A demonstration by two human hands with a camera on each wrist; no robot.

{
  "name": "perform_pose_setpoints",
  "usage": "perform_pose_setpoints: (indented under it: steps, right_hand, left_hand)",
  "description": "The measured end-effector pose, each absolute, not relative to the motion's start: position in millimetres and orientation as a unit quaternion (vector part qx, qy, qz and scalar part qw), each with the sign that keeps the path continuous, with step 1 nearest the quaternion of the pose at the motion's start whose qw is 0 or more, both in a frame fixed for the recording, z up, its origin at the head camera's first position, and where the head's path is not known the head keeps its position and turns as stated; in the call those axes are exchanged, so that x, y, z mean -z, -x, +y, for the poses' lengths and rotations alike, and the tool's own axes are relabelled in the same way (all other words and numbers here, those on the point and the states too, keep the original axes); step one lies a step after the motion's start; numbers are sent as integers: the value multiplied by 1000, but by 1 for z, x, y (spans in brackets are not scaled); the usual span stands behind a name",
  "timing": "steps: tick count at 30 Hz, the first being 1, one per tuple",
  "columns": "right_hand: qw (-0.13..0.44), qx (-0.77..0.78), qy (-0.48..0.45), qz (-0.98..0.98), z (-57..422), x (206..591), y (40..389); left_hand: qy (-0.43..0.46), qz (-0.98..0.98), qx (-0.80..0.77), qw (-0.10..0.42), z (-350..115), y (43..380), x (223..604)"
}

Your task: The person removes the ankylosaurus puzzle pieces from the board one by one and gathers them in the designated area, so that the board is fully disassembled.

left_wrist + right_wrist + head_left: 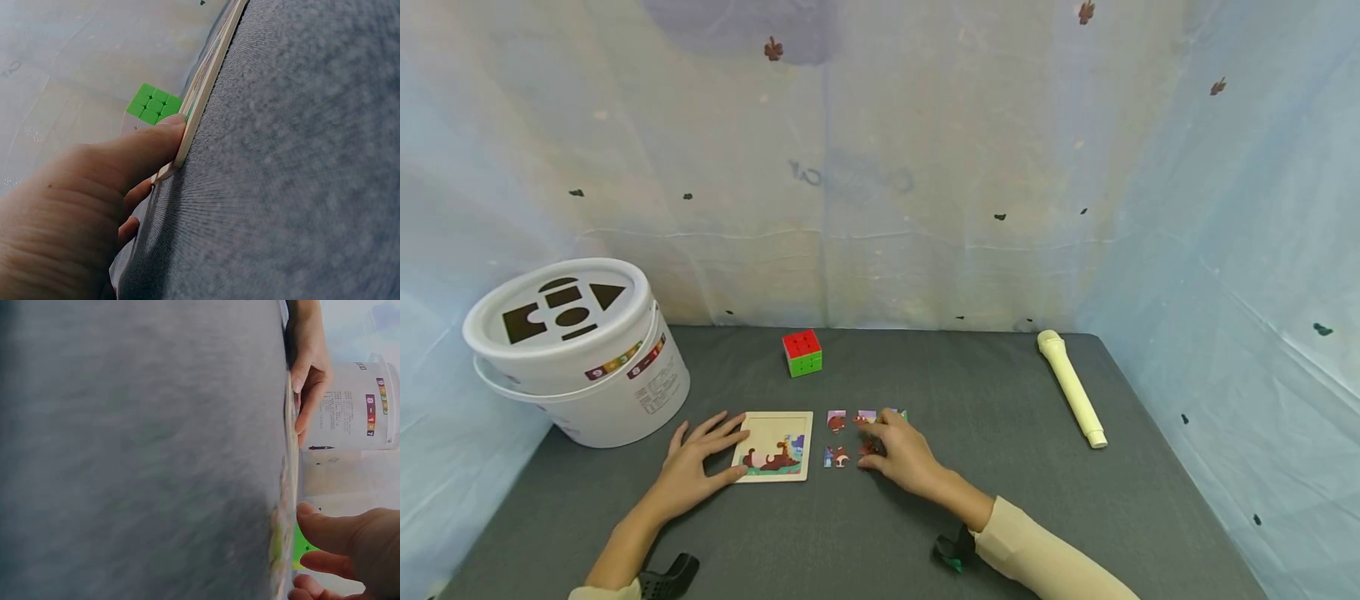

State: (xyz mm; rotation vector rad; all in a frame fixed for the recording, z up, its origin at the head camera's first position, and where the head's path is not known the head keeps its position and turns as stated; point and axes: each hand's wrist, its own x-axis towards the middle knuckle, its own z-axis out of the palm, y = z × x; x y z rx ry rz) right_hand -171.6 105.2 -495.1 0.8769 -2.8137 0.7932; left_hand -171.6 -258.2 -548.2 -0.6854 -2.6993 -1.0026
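Observation:
A square wooden puzzle board [775, 422] lies on the table, with several fitted pieces making a brown animal picture along its lower and right part. My left hand [694, 468] spreads over its left edge. The left thumb [165, 134] rests against the near corner, and the other fingers reach the upper left. Right of the board, my right hand [906, 454] hovers low over loose puzzle pieces, thumb and forefinger apart around a brown piece [868, 447]. Other loose pieces lie beside it, among them a purple-cornered piece [837, 421] and a blue-edged piece [836, 457]. The hand partly covers some pieces.
A red and green puzzle cube [803, 353] sits behind the board. On the left stand stacked white buckets [651, 392] with a shape-cutout lid [638, 287]. A pale yellow stick [1072, 390] lies at the right on the grey table [1000, 400], before a draped sheet [887, 283].

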Motion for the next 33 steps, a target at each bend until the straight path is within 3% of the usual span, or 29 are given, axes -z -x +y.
perform_pose_setpoints:
  steps: [11,20,33]
  right_hand:
    - [43,-214,-337,-916,57,482,188]
    - [-21,-168,-326,-930,15,477,194]
    - [-42,-174,-325,-929,3,480,194]
  left_hand:
    - [233,-906,342,87,-258,172,548]
    - [233,-905,345,85,-257,170,544]
    - [228,-907,344,81,-257,171,544]
